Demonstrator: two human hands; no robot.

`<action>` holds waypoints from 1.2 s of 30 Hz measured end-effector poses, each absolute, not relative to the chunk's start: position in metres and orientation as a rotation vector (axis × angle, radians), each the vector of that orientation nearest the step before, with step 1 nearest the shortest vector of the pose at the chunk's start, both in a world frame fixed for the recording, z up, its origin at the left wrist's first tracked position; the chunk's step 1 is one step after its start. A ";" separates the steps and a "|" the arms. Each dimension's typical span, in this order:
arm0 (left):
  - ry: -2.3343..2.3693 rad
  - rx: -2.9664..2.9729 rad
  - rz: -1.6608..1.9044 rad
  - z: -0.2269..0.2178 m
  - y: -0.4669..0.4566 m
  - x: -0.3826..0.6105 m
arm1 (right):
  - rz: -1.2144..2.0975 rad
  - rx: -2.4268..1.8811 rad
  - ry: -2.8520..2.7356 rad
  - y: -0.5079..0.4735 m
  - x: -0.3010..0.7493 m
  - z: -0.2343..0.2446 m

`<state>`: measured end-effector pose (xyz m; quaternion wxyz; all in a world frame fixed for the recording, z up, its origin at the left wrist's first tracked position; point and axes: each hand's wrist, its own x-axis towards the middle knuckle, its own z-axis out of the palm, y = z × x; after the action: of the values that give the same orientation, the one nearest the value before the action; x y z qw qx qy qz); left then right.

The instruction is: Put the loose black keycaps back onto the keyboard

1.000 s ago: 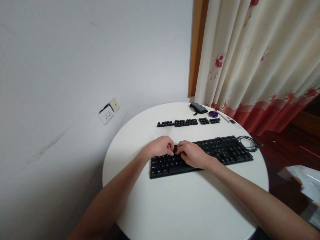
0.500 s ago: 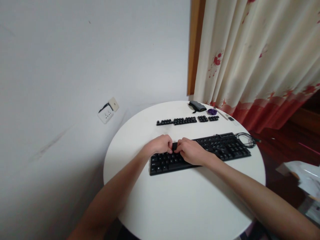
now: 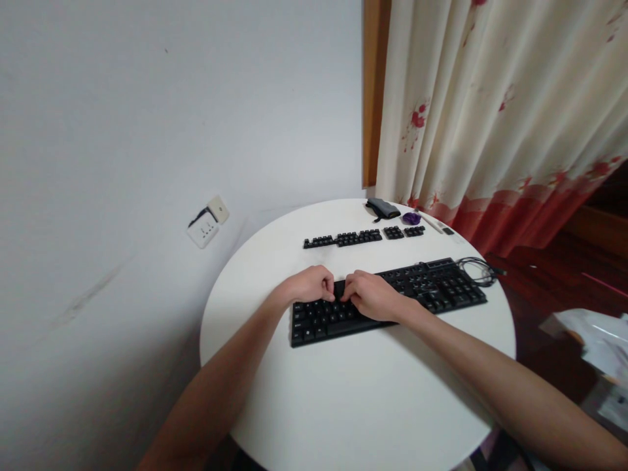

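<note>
A black keyboard (image 3: 314, 324) lies slightly slanted on a round white table (image 3: 304, 405). Over its upper left part, my left hand (image 3: 314, 284) has its fingers curled, with the tips low at the keys. Close beside it, my right hand (image 3: 370, 294) rests above the middle left keys, thumb and fingers drawn together and pointing down. Whatever sits between the fingertips of either hand is too small to make out. Key sockets without caps show in the upper rows, right of my right hand. Loose black keycaps (image 3: 360, 239) stand grouped in rows behind the keyboard.
A grey pouch (image 3: 384, 209), a purple bundle (image 3: 411, 218) and a slim white tool (image 3: 430, 223) lie at the table's far edge. The coiled black cable (image 3: 478, 273) sits at the keyboard's right end. A wall borders the left, a curtain (image 3: 456, 118) the back right.
The whole view has shifted slightly, so the table appears a little further left. Both hands stay at the same part of the keyboard, with only slight finger movement.
</note>
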<state>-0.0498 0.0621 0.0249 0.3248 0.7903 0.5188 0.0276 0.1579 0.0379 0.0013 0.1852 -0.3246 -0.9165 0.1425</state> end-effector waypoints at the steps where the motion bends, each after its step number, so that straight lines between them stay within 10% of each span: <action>1: 1.361 2.075 0.112 0.026 0.063 -0.051 | 0.415 -0.917 -2.542 0.040 0.159 0.001; 36: 1.174 2.424 -0.364 0.024 0.033 -0.036 | 0.457 -1.114 -2.193 0.052 0.169 0.002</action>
<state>-0.0357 0.0327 0.0237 0.2103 0.8718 0.4225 -0.1311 0.1694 0.0523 0.0018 0.3144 -0.4227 -0.8322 0.1732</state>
